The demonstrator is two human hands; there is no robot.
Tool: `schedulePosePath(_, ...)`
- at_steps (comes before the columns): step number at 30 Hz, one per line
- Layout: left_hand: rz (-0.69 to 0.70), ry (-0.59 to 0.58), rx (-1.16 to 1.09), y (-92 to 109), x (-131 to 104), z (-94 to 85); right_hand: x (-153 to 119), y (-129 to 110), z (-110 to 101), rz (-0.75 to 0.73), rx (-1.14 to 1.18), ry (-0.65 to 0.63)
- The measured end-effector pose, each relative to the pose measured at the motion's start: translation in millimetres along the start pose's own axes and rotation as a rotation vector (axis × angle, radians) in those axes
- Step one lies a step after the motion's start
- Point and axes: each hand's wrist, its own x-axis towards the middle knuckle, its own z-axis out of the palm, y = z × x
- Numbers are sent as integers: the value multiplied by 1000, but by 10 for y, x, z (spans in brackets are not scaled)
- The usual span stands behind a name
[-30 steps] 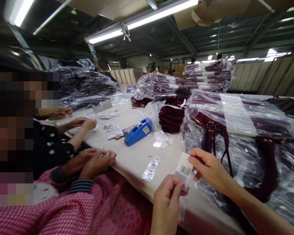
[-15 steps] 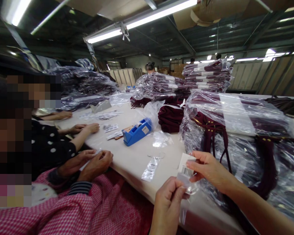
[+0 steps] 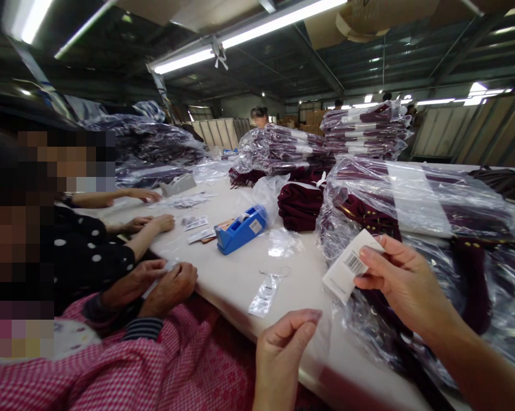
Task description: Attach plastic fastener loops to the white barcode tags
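My right hand [image 3: 401, 277] pinches a white hang tag [image 3: 342, 273] with a printed barcode, held tilted over the table edge beside the bagged maroon garments [image 3: 418, 200]. Lower and to the left, my left hand [image 3: 285, 348] has its thumb and forefinger pressed together. A faint clear plastic sleeve [image 3: 323, 334] hangs at those fingertips, apart from the tag; its outline is hard to see. On the table in front of my hands lies a small clear packet [image 3: 264, 295] with a loop of string.
A blue tape dispenser [image 3: 241, 230] stands mid-table, with clear plastic [image 3: 284, 242] near it. Folded maroon garments [image 3: 299, 205] lie behind. At left, a co-worker's hands [image 3: 169, 285] hold a small white item. Several tags [image 3: 193, 200] lie farther back.
The hang tag has come away from the plastic at my left hand. My right hand has moved up and right with it; my left hand has shifted slightly left.
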Motion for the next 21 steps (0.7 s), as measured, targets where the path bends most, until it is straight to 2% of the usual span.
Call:
schedulePosePath(5, 42, 61, 58, -27, 8, 13, -89, 92, 119, -55, 3, 27)
schedulePosePath(21, -11, 30, 42, -63, 22, 56, -114, 311, 219, -120, -45, 46)
